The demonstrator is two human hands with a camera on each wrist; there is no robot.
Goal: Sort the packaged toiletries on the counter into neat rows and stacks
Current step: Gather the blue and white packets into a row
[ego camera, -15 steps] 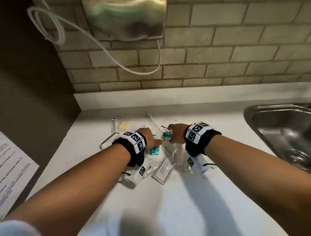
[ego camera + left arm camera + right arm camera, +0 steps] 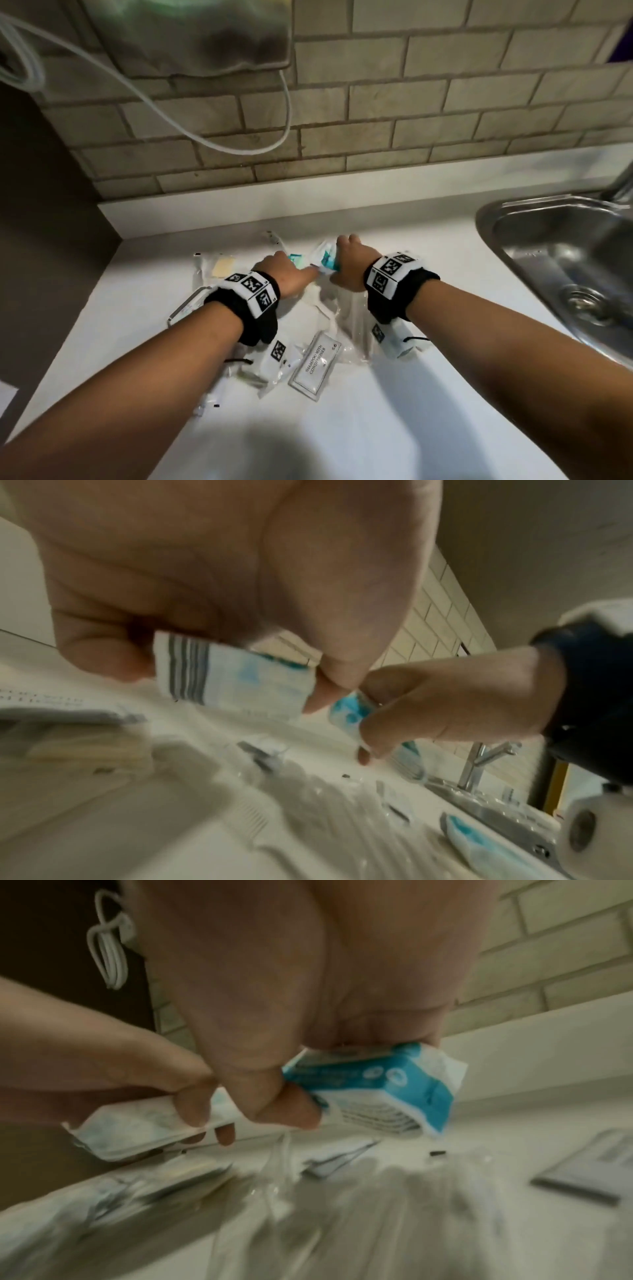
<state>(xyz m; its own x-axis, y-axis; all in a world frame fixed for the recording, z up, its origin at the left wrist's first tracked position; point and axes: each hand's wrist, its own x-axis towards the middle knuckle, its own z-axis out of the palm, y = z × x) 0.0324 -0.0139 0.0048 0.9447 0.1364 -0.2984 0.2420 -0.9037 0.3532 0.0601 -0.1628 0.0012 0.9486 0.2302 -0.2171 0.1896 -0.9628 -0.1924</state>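
Both hands are working above the white bench [image 2: 394,394], close together near the tiled back wall. The left hand [image 2: 286,275] is pinching a flat white sachet with grey stripes and pale blue print [image 2: 232,680] between thumb and curled fingers. The right hand [image 2: 349,262] is gripping a small white-and-teal packet [image 2: 373,1088], fingers curled round it. Beneath the wrists, clear plastic-wrapped toiletries [image 2: 346,318] are lying in a loose heap, with a flat rectangular shampoo-with-conditioner sachet [image 2: 315,366] at the near edge and a pale yellow soap bar in clear wrap [image 2: 222,266] to the left. A stainless steel sink [image 2: 565,260] is sitting to the right.
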